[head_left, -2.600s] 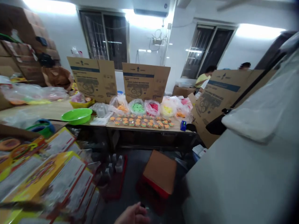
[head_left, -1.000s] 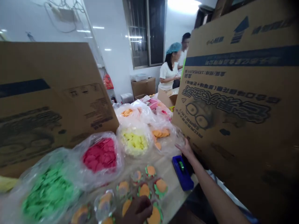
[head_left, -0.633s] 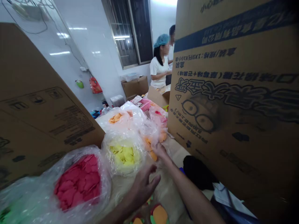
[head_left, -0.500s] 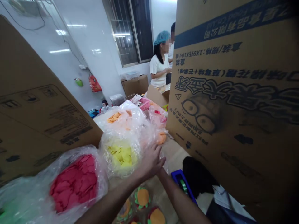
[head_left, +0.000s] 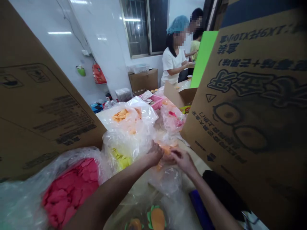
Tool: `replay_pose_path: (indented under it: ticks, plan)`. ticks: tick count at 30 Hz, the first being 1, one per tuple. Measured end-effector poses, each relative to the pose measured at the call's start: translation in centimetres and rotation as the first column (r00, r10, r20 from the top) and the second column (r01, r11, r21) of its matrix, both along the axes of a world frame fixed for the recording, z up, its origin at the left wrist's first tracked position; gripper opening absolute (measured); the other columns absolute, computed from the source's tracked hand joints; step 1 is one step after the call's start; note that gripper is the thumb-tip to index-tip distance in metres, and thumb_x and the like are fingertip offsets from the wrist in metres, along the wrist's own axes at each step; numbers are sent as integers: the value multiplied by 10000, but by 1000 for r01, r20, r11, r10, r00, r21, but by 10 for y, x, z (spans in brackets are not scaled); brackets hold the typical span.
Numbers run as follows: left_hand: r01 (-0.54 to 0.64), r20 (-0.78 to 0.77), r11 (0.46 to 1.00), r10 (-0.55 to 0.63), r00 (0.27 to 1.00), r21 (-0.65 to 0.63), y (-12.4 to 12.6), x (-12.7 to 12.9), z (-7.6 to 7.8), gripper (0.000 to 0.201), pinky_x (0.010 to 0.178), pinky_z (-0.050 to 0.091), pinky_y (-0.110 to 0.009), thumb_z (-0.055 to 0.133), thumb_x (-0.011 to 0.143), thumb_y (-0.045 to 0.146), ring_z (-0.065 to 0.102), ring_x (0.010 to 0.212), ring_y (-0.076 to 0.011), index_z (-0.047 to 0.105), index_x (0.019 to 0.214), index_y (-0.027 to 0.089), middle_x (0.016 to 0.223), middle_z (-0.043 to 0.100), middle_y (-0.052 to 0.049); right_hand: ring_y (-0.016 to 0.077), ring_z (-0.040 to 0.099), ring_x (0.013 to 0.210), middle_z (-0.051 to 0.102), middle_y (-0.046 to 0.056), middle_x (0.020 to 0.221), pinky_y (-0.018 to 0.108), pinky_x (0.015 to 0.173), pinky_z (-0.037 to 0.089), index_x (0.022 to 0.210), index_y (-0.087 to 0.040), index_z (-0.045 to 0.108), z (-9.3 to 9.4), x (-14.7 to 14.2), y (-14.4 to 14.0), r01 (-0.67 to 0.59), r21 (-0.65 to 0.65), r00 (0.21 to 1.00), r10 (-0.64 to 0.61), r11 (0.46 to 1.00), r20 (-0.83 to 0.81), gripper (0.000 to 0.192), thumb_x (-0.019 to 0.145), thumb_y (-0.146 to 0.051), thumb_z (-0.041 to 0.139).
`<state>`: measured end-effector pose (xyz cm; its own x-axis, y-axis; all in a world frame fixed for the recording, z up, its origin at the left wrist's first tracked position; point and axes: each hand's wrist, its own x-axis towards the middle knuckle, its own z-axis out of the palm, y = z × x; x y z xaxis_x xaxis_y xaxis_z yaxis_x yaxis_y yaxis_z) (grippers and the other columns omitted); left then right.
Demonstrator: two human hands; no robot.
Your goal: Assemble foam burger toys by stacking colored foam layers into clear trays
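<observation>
Change: both hands had come together at the bag since half a second before.
Left hand (head_left: 154,154): gripped the clear plastic bag of orange pieces (head_left: 165,150).
Right hand (head_left: 182,160): gripped the same bag.
Bag: beside the clear bag of yellow pieces (head_left: 121,153).

Head view, forward-down, close over table (head_left: 192,153)
</observation>
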<state>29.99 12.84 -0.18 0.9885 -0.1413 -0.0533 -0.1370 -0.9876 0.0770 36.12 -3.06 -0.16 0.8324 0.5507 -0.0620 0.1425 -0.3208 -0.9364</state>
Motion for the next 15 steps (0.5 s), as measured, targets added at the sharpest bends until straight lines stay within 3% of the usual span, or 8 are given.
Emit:
replay_pose_path:
  ticks: [3,7,11,15]
  plan:
    - [54,12,999,-54,998,0,1,-16,-1,271,1014,0,-558,426,697,30,433,1007,-328,578,910,97,879,592,-176,218,570,796,637,84,794,327,752,426,784,-129,622,-14,59,20,175,-137,976,-153,975,157,234,692,-278,466]
    - [153,76,988,-155,985,29,5,-31,-11,267,1034,10,-546,430,682,31,435,993,-331,582,881,123,841,593,-153,249,534,939,610,131,974,343,809,390,877,-122,609,-41,108,51,248,-298,947,-166,922,276,277,648,-273,568]
    - [228,145,969,-239,960,91,10,-42,-21,289,1035,17,-565,485,636,43,439,978,-356,585,903,86,825,582,-161,316,426,1091,512,190,1159,371,849,349,983,-108,587,-63,112,70,262,-420,929,-109,869,352,521,516,-300,717]
    - [214,77,967,-226,971,142,8,-47,-24,381,1033,-5,-581,463,632,43,428,1033,-368,566,992,111,928,591,-154,196,536,854,622,117,896,290,735,386,785,-112,616,-72,91,78,138,-503,937,52,853,346,169,649,-209,589]
